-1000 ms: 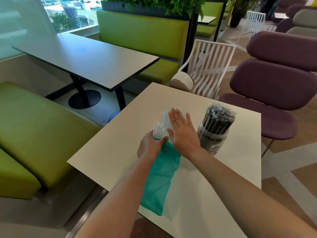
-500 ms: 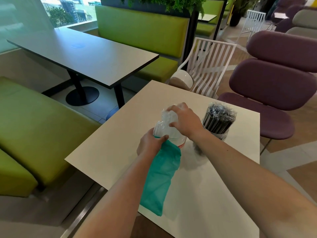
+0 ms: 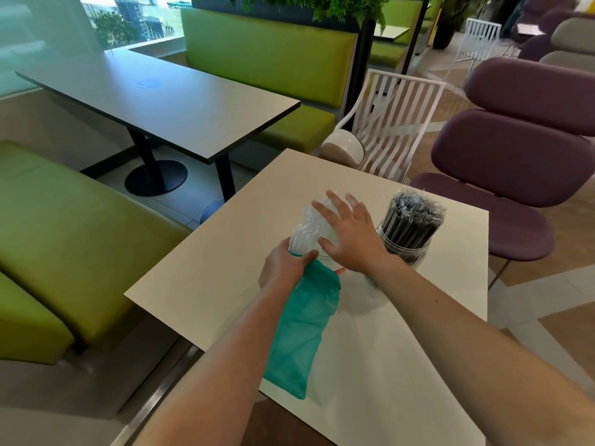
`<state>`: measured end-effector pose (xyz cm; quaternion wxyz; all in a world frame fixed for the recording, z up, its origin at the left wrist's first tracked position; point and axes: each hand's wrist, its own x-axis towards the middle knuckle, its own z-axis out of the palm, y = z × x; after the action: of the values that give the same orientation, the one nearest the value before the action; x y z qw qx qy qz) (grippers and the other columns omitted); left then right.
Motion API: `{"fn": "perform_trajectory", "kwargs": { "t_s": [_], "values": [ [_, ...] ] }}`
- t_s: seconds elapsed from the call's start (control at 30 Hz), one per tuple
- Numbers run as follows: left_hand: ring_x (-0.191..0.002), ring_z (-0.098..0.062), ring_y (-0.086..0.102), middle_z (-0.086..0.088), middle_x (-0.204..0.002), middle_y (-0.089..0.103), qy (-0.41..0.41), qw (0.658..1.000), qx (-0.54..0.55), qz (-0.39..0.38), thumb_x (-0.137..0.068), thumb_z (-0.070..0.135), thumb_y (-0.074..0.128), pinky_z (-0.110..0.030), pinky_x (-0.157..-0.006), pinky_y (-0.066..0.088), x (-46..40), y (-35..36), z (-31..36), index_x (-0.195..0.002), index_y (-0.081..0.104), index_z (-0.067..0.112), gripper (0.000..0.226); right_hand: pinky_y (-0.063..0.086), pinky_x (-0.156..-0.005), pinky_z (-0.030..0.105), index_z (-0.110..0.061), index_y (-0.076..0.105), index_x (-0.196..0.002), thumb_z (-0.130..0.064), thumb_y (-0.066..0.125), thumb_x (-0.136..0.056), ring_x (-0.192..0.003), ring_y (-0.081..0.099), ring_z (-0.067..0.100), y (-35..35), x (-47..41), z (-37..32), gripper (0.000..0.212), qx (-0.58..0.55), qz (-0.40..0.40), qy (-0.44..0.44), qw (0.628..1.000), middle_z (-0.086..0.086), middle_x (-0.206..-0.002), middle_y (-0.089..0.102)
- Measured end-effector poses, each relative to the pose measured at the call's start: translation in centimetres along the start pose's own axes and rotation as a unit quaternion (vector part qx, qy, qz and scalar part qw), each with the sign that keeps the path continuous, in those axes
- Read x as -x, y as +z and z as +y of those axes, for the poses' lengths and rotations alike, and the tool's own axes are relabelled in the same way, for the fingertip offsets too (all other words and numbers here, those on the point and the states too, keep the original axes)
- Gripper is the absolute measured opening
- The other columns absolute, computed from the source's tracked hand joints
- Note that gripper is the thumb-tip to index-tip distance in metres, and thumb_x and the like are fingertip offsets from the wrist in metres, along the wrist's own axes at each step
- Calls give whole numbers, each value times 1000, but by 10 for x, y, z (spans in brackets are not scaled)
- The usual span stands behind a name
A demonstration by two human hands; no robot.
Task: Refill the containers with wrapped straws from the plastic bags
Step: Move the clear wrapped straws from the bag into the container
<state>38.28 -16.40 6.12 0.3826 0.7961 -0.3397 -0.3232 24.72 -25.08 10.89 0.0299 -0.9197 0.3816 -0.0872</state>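
Right hand [image 3: 349, 241] lay flat, fingers spread, on the clear straws [image 3: 310, 226]; left hand [image 3: 283, 268] gripped the teal bag [image 3: 302, 333]. Push unevenly and they'd probably buckle or spill beside the container [image 3: 335, 268].

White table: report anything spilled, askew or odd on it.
Nothing spilled on the white table. The teal bag overhangs its near edge. The left hand grips the bag's neck; the right hand lies flat on clear straws. The dark-straw jar stands upright.

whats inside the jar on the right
The jar is packed with dark wrapped straws standing upright, their tops bunching above the rim. The lower ends and the jar's bottom can't be seen; the right hand and forearm cover part of it.
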Motion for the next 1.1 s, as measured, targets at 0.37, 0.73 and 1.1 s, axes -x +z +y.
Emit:
{"fn": "perform_trajectory", "kwargs": {
  "t_s": [0.37, 0.73, 1.1],
  "values": [
    [-78, -15, 59, -1, -90, 64, 24, 997, 70, 26, -85, 52, 67, -25, -60, 41, 15, -30, -18, -103, 60, 13, 43, 43, -88, 32, -14, 58, -105, -3, 59, -79, -101, 45, 17, 21, 47, -64, 29, -206, 253, 65, 943, 1, -106, 54],
    [-91, -16, 64, -1, -98, 66, 26, 980, 181, -74, -91, 46, 62, -25, -74, 52, 28, -37, -24, -96, 54, 28, 21, 43, -60, 5, -11, 64, -116, -22, 60, -95, -72, 57, 1, 31, 44, -85, 24, -471, -60, 177, 862, -5, -85, 62],
    [-113, -19, 59, -6, -123, 60, -32, 962, 240, -123, -93, 41, 62, -40, -103, 48, 28, -43, -29, -133, 42, 14, 52, 47, -68, 18, -16, 60, -123, -29, 63, -93, -82, 61, 13, 39, 41, -80, 32, -510, -104, 210, 828, 0, -89, 64]
  ]
}}
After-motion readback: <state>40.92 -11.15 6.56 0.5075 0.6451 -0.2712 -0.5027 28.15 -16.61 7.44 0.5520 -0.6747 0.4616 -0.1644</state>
